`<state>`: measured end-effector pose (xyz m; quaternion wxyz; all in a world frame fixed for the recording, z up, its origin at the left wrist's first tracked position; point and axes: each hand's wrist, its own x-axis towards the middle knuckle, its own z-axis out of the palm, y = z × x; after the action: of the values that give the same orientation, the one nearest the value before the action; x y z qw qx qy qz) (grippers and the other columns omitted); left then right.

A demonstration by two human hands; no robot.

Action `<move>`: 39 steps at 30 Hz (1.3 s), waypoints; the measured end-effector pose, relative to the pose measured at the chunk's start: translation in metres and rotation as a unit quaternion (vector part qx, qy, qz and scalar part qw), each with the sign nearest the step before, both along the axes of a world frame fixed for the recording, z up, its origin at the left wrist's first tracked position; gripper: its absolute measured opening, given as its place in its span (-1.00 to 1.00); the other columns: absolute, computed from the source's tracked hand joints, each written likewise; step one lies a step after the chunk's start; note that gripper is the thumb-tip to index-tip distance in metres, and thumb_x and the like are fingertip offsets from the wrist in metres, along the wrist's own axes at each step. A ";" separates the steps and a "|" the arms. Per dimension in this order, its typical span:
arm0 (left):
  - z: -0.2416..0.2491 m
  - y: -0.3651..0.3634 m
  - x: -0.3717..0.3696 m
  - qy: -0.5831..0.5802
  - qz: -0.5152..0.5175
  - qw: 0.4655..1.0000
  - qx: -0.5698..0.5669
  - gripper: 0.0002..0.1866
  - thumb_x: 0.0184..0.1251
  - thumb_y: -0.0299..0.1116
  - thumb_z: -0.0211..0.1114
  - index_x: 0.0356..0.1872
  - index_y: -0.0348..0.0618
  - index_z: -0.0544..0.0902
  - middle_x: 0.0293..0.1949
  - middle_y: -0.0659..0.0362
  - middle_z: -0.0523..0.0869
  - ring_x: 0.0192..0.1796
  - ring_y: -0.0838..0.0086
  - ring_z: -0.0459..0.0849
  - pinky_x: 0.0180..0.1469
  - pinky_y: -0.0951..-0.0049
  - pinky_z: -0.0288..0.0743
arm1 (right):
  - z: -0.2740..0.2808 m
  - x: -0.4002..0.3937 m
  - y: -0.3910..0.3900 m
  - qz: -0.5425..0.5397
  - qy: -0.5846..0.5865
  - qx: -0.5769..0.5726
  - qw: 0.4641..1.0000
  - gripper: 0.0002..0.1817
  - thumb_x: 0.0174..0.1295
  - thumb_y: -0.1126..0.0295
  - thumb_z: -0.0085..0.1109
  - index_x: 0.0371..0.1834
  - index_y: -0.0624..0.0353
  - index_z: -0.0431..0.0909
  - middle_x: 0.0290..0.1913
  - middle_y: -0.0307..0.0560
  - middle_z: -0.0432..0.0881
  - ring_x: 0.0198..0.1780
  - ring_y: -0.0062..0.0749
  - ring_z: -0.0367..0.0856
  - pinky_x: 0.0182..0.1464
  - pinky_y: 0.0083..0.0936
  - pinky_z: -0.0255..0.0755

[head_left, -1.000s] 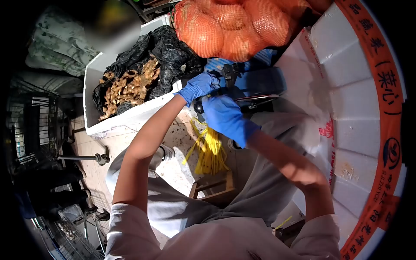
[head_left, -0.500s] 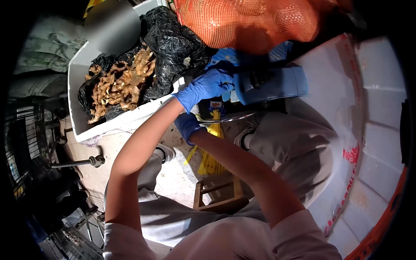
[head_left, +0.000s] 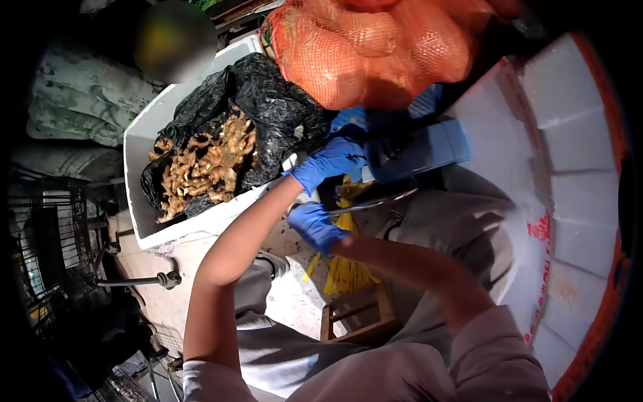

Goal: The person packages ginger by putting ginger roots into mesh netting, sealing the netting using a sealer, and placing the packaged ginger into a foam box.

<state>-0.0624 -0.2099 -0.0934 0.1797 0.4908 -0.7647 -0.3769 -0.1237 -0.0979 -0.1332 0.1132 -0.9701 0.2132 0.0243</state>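
Note:
Both my hands wear blue gloves. My left hand grips the left end of a blue box-shaped device that sits under an orange net sack. My right hand is lower, closed around the near end of a thin metal bar that runs rightward under the device. A bundle of yellow strips hangs just below both hands. Whether the bar belongs to the device is hidden by my hands.
A white foam box lined with a black bag holds ginger roots at the left. A large white foam container fills the right side. A small wooden stool stands between my knees. Wire racks stand at the far left.
My right hand has dropped from the top of the blue device to below it and now holds the metal bar. My left hand has stayed on the device.

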 end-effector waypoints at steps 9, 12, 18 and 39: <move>-0.032 0.042 -0.021 0.302 0.127 0.943 -0.065 -0.78 0.11 -0.41 -0.02 -0.25 -0.22 0.51 -0.30 0.10 0.57 -0.26 0.34 0.53 -0.16 0.48 0.37 | 0.116 -0.111 -0.072 0.032 -0.258 -0.008 0.966 -0.59 -0.09 0.31 0.05 -0.13 0.24 0.34 -0.52 0.03 0.45 -0.56 -0.13 0.43 -0.48 -0.34 0.35; -0.089 0.058 -0.029 0.320 0.238 0.916 -0.043 -0.80 0.09 -0.50 0.02 -0.24 -0.29 0.48 -0.29 0.11 0.55 -0.28 0.42 0.51 -0.13 0.53 0.38 | 0.159 -0.129 -0.063 -0.032 -0.314 -0.013 0.949 -0.32 -0.20 0.21 0.26 0.03 0.18 0.21 -0.13 0.13 0.37 -0.17 -0.17 0.42 -0.18 -0.44 0.35; 0.009 0.146 -0.050 0.343 0.419 0.816 0.203 -0.86 0.10 -0.47 0.12 -0.29 -0.20 0.48 -0.37 0.22 0.53 -0.35 0.64 0.46 -0.29 0.63 0.37 | 0.156 -0.203 -0.057 -0.269 -0.452 0.245 0.815 -0.75 0.00 0.32 0.11 -0.31 0.24 0.43 -0.47 -0.03 0.49 -0.41 -0.28 0.48 -0.33 -0.49 0.32; 0.534 0.176 -0.112 0.625 0.015 0.777 -0.073 -0.62 0.18 -0.42 -0.03 0.05 -0.27 0.26 0.00 -0.08 0.38 0.02 0.26 0.42 -0.03 0.41 0.45 | 0.232 -0.260 0.007 -0.188 -0.561 0.286 0.754 -0.86 0.07 0.58 -0.16 -0.34 0.29 0.41 -0.46 -0.20 0.50 -0.40 -0.58 0.46 -0.34 -0.67 0.35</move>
<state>-0.1748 -0.0336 0.4403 0.6592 0.1440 -0.5016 -0.5414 -0.3842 -0.0906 0.0986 0.4865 -0.6727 0.2724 -0.4863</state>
